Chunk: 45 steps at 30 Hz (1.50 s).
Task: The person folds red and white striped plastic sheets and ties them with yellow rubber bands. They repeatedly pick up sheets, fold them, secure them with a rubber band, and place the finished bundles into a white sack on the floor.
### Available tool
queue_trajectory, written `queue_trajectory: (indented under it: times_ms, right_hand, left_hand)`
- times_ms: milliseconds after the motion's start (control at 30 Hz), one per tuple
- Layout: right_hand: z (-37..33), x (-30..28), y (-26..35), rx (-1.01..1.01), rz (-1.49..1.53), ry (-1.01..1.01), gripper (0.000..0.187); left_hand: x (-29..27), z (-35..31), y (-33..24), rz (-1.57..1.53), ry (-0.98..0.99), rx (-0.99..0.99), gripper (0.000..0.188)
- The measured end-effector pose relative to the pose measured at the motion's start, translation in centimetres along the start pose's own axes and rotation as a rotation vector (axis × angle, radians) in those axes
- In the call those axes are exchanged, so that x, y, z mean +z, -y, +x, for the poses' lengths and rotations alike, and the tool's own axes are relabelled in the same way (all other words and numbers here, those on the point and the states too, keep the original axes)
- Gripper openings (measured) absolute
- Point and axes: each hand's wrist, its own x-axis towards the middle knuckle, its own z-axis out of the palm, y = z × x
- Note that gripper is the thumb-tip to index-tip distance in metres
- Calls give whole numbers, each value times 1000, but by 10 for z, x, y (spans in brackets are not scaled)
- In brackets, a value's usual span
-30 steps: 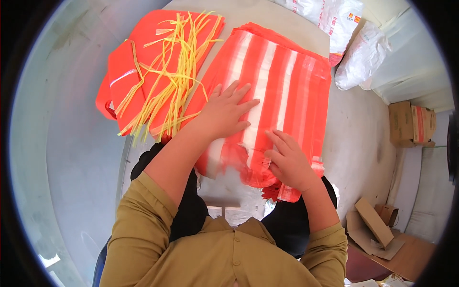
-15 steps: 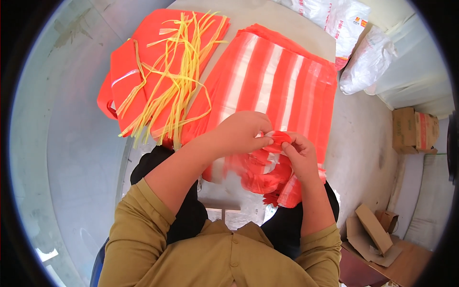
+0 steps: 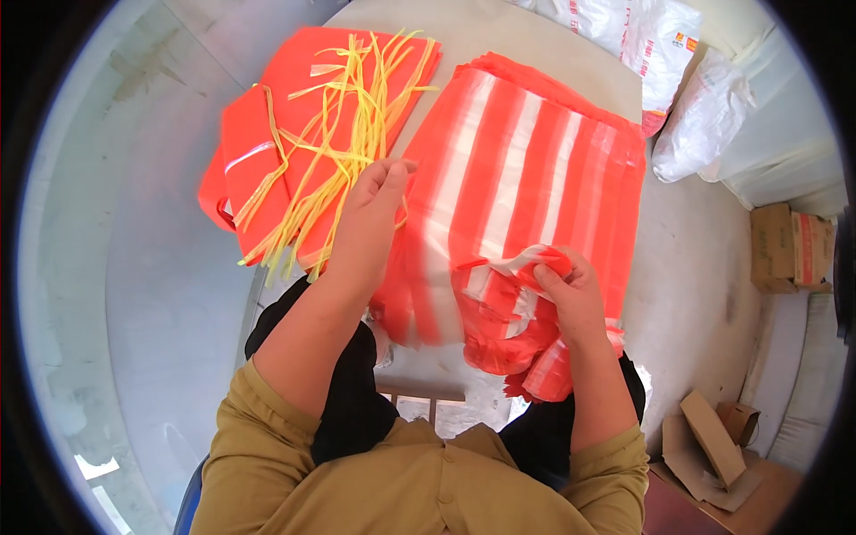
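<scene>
A stack of red-and-white striped plastic sheets, perhaps bags (image 3: 513,143), lies in front of me. Its near edge is gathered into crumpled folds. My right hand (image 3: 571,285) pinches the upper part of this gathered plastic (image 3: 504,316) between thumb and fingers. To the left, my left hand (image 3: 374,192) is over the gap between the stack and a bunch of yellow plastic strips (image 3: 343,134). Its thumb and fingers are drawn together; whatever they hold, if anything, is hidden. The strips lie loosely across a pile of folded red plastic (image 3: 254,134).
The sheets rest on a pale table (image 3: 428,22). White printed sacks (image 3: 655,53) and a white plastic bundle (image 3: 704,116) are at the far right. Further right stands a cardboard box (image 3: 785,250); opened cardboard (image 3: 704,455) lies at the lower right.
My left hand has let go of the gathered plastic and moved left and away from me, beside the yellow strips. My right hand keeps its hold. The whole view has shifted slightly.
</scene>
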Motion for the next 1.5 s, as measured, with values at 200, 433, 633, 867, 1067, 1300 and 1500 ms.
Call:
queue_trajectory:
  times_ms: [200, 433, 633, 867, 1067, 1300, 1500]
  right_hand:
    - [2, -4, -8, -44, 122, 10, 20]
    - [4, -4, -12, -57, 179, -17, 18]
    - [2, -1, -9, -65, 241, -34, 17]
    - [4, -4, -14, -60, 234, -37, 16]
    - [4, -4, -13, -65, 291, -26, 20]
    - [4, -6, -17, -34, 262, -63, 21]
    - [-7, -6, -19, -292, -300, 70, 20]
  left_hand:
    - [-14, -19, 15, -56, 57, -233, 39]
    - [-19, -26, 14, -120, 105, -212, 43]
    - [-19, -27, 18, -114, 127, -229, 45]
    - [-17, -26, 23, -241, 148, -269, 44]
    - [-15, -28, 13, -180, 173, -326, 45]
    - [-28, -42, -9, 47, 396, -355, 75]
    - [-42, -53, -15, 10, 494, -405, 87]
